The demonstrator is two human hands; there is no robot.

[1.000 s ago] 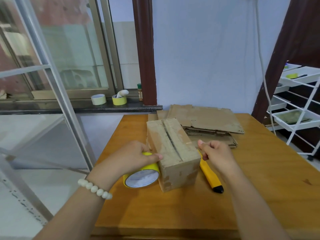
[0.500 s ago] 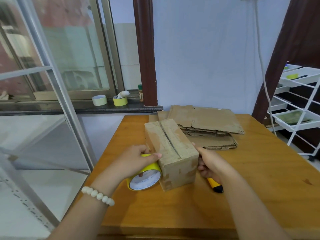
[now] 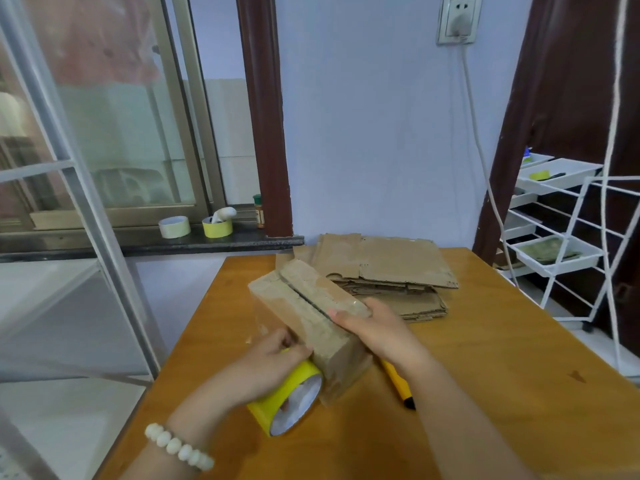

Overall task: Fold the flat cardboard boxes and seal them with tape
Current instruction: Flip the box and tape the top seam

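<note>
A folded brown cardboard box (image 3: 304, 306) stands tilted on the wooden table (image 3: 502, 358), its top flaps meeting at a dark seam. My right hand (image 3: 374, 329) lies on the box's near right top, fingers laid over the flap and seam. My left hand (image 3: 273, 362) grips a yellow tape roll (image 3: 287, 403) against the box's near left side. A stack of flat cardboard boxes (image 3: 391, 271) lies behind the folded one.
A yellow utility knife (image 3: 398, 384) lies on the table under my right forearm. Two tape rolls (image 3: 194, 226) sit on the window sill at the left. A white wire rack (image 3: 568, 237) stands right of the table. A cable hangs from a wall socket (image 3: 459, 19).
The box has tipped up and shifted left. My right hand moved from the box's right side onto its top. The left hand keeps the tape roll at the near left side.
</note>
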